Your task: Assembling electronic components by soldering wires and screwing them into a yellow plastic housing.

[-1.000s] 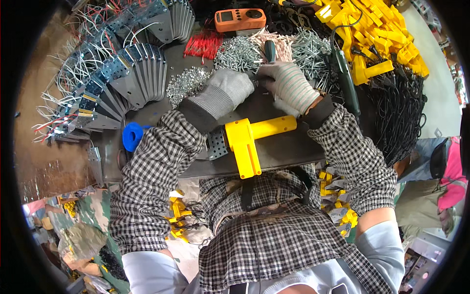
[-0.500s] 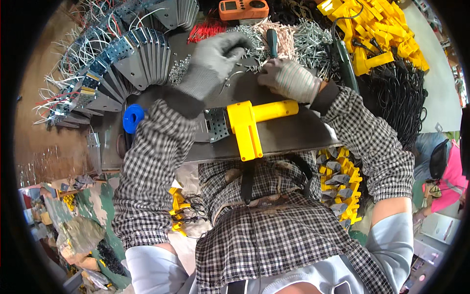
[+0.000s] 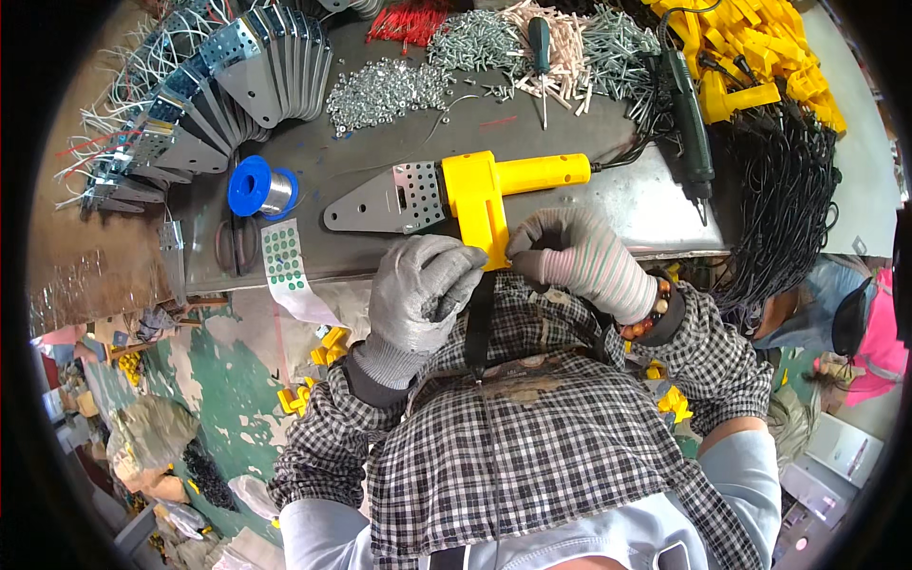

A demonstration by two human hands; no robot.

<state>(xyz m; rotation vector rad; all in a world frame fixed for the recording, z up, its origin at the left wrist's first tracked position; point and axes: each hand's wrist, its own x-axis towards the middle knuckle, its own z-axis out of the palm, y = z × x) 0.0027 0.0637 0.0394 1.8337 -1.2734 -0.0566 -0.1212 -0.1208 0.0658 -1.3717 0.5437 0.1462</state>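
Observation:
A tool with a yellow plastic body (image 3: 482,195), a sideways yellow handle and a flat grey metal plate (image 3: 375,201) lies at the table's near edge. A perforated metal bracket joins plate and body. My left hand (image 3: 423,290), in a grey coated glove, is closed with its fingertips by the left side of the body's lower end. Opposite, my right hand (image 3: 579,261), in a striped knit glove, has its fingers curled together beside the same end. Anything small between either hand's fingers is hidden. A black cable (image 3: 622,160) runs from the handle.
Heaps of nuts (image 3: 388,93), screws (image 3: 475,41) and red sleeves (image 3: 408,23) lie at the back. A green-handled screwdriver (image 3: 540,47) and dark power screwdriver (image 3: 686,123) rest rightward. A blue solder spool (image 3: 261,187), scissors (image 3: 236,245) and sticker sheet (image 3: 285,261) are left.
Both hands have come back from the fastener heaps to the lower end of the yellow body. The view has shifted, and the nuts and sticker sheet now show.

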